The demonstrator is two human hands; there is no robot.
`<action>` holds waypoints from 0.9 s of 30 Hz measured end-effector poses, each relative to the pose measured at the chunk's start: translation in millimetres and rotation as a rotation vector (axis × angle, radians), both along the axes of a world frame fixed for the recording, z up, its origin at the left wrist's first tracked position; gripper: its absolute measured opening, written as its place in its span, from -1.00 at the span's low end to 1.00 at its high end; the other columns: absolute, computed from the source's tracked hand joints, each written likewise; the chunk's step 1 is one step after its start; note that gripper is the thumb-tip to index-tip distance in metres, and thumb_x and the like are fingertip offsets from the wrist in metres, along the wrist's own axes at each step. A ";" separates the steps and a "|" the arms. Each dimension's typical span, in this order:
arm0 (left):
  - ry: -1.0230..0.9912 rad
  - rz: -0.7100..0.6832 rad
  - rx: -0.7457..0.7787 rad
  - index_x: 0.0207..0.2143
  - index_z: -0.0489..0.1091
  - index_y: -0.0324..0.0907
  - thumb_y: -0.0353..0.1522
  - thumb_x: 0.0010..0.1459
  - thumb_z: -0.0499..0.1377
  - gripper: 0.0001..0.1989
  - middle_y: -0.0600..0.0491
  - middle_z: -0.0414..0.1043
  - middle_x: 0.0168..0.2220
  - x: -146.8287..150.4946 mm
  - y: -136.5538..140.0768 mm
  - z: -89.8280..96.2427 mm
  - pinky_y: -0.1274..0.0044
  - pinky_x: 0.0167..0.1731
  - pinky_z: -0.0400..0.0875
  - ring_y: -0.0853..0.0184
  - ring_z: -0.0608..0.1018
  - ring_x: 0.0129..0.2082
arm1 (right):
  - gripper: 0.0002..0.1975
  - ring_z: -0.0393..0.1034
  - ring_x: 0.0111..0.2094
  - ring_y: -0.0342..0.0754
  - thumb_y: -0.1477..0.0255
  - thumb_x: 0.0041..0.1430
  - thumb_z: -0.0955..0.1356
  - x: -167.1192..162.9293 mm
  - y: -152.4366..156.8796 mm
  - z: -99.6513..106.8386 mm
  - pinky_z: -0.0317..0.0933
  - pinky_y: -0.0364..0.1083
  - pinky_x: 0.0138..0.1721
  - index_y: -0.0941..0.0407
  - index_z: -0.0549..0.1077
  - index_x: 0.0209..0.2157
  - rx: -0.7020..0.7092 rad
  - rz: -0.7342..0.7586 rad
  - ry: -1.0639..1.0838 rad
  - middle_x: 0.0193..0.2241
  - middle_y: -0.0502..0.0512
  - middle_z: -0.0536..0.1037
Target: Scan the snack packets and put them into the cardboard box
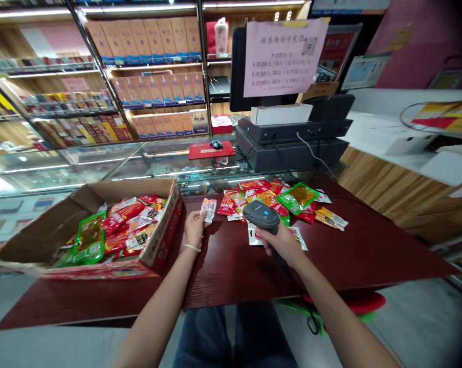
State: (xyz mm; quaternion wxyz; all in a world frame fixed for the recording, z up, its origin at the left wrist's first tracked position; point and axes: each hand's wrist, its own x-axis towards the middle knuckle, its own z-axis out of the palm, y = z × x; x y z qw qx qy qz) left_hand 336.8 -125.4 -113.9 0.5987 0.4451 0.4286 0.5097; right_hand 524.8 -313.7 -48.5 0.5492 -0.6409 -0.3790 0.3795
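Note:
My left hand [194,228] pinches a small clear-and-orange snack packet [209,209] just above the table, to the right of the cardboard box. In my right hand [283,244] is a dark handheld barcode scanner [260,214], its head pointing left toward the packet. Behind and under the scanner lies a pile of snack packets [254,194], mostly red. A green-edged packet [298,198] rests on the pile's right side, and a yellow packet [331,219] lies at its right end.
An open cardboard box [165,240] holding several snack packets stands at left on the dark red table [231,276]. Behind are a glass counter, a mouse [216,144] on a red pad, a cash drawer [288,153] and a monitor with a pink sign [284,56]. Stocked shelves line the back.

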 end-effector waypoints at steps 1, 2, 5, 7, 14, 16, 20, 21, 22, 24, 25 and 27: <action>-0.015 0.024 0.000 -0.36 0.41 -0.26 -0.13 -0.17 0.41 -0.55 0.05 0.52 -0.46 -1.4 2.3 -0.7 0.54 -0.48 0.49 0.39 0.53 -0.51 | -0.54 0.22 -0.77 -0.15 0.16 0.06 0.45 -7.1 5.1 -1.7 0.13 -0.20 -0.75 0.07 0.31 -0.09 0.003 0.025 -0.022 -0.72 -0.20 0.36; -0.026 0.040 0.001 -0.35 0.41 -0.26 -0.14 -0.15 0.41 -0.57 0.05 0.52 -0.46 -2.1 4.3 -1.4 0.54 -0.48 0.49 0.39 0.54 -0.50 | -0.52 0.22 -0.77 -0.15 0.17 0.06 0.45 -13.5 9.5 -3.3 0.12 -0.20 -0.76 0.06 0.30 -0.06 0.006 0.051 -0.042 -0.72 -0.21 0.36; -0.054 0.058 -0.011 -0.35 0.42 -0.26 -0.19 -0.10 0.39 -0.63 0.02 0.54 -0.43 -2.0 7.7 -3.8 0.53 -0.46 0.50 0.38 0.56 -0.47 | -0.48 0.20 -0.78 -0.15 0.19 0.08 0.44 -27.2 18.3 -6.9 0.11 -0.20 -0.78 0.04 0.26 0.03 -0.003 0.123 -0.104 -0.71 -0.22 0.36; -0.063 0.064 -0.016 -0.32 0.43 -0.27 -0.21 -0.05 0.37 -0.66 -0.01 0.55 -0.39 -1.4 8.1 -5.1 0.53 -0.43 0.51 0.36 0.58 -0.44 | -0.51 0.20 -0.79 -0.15 0.21 0.10 0.43 -32.2 21.4 -8.1 0.11 -0.20 -0.77 0.04 0.28 0.02 -0.018 0.159 -0.159 -0.72 -0.21 0.36; -0.026 0.072 -0.013 -0.26 0.45 -0.28 -0.22 0.00 0.33 -0.66 -0.04 0.56 -0.35 0.4 6.5 -4.8 0.55 -0.46 0.47 0.35 0.58 -0.43 | -0.70 0.26 -0.77 -0.13 0.24 0.11 0.41 -35.1 25.2 -9.7 0.12 -0.18 -0.74 0.07 0.35 -0.17 -0.045 0.162 -0.233 -0.75 -0.18 0.34; -0.061 0.062 0.011 -0.29 0.43 -0.27 -0.19 -0.03 0.34 -0.65 -0.01 0.54 -0.39 -0.3 6.3 -5.8 0.54 -0.47 0.47 0.36 0.56 -0.46 | -0.66 0.24 -0.78 -0.13 0.23 0.10 0.41 -34.7 25.1 -9.1 0.10 -0.19 -0.75 0.07 0.33 -0.13 -0.059 0.143 -0.215 -0.74 -0.19 0.35; -0.023 0.068 0.079 -0.32 0.42 -0.24 -0.12 -0.04 0.34 -0.61 0.05 0.50 -0.44 -0.1 1.4 -2.7 0.55 -0.49 0.45 0.38 0.53 -0.50 | -0.56 0.25 -0.78 -0.13 0.21 0.08 0.41 -33.9 22.6 -5.0 0.11 -0.19 -0.77 0.06 0.29 -0.05 -0.061 0.104 -0.190 -0.72 -0.21 0.36; -0.008 0.067 0.108 -0.31 0.41 -0.24 -0.12 -0.02 0.33 -0.61 0.05 0.50 -0.44 0.4 -1.6 1.5 0.56 -0.48 0.45 0.38 0.53 -0.49 | -0.55 0.24 -0.78 -0.13 0.20 0.07 0.41 -33.5 21.7 -3.5 0.11 -0.20 -0.77 0.06 0.29 -0.05 -0.047 0.089 -0.176 -0.73 -0.22 0.35; 0.000 0.062 0.140 -0.31 0.41 -0.24 -0.11 0.00 0.32 -0.62 0.04 0.50 -0.43 0.8 -5.7 8.0 0.56 -0.47 0.45 0.37 0.53 -0.47 | -0.54 0.23 -0.79 -0.13 0.20 0.07 0.42 -32.9 20.8 -1.8 0.11 -0.20 -0.77 0.06 0.29 -0.04 -0.030 0.073 -0.160 -0.74 -0.23 0.34; -0.004 0.034 0.211 -0.27 0.42 -0.23 -0.12 0.06 0.28 -0.64 0.01 0.52 -0.37 0.0 -16.6 28.7 0.55 -0.41 0.46 0.35 0.56 -0.40 | -0.53 0.21 -0.80 -0.13 0.19 0.05 0.43 -30.8 19.9 1.4 0.08 -0.19 -0.78 0.06 0.30 -0.06 0.003 0.040 -0.127 -0.75 -0.23 0.32; -0.011 0.013 0.246 -0.24 0.42 -0.22 -0.13 0.09 0.27 -0.65 -0.01 0.54 -0.33 -2.1 -23.0 42.7 0.55 -0.37 0.47 0.33 0.57 -0.36 | -0.53 0.20 -0.80 -0.13 0.18 0.03 0.44 -29.5 19.9 3.0 0.08 -0.19 -0.79 0.06 0.31 -0.07 0.020 0.027 -0.114 -0.76 -0.22 0.32; -0.006 -0.040 0.328 -0.17 0.42 -0.21 -0.16 0.16 0.23 -0.68 -0.04 0.55 -0.24 -11.2 -36.0 76.5 0.52 -0.26 0.49 0.31 0.59 -0.26 | -0.54 0.20 -0.80 -0.12 0.18 0.00 0.46 -27.2 21.2 6.2 0.09 -0.17 -0.79 0.07 0.33 -0.12 0.049 0.019 -0.095 -0.77 -0.19 0.32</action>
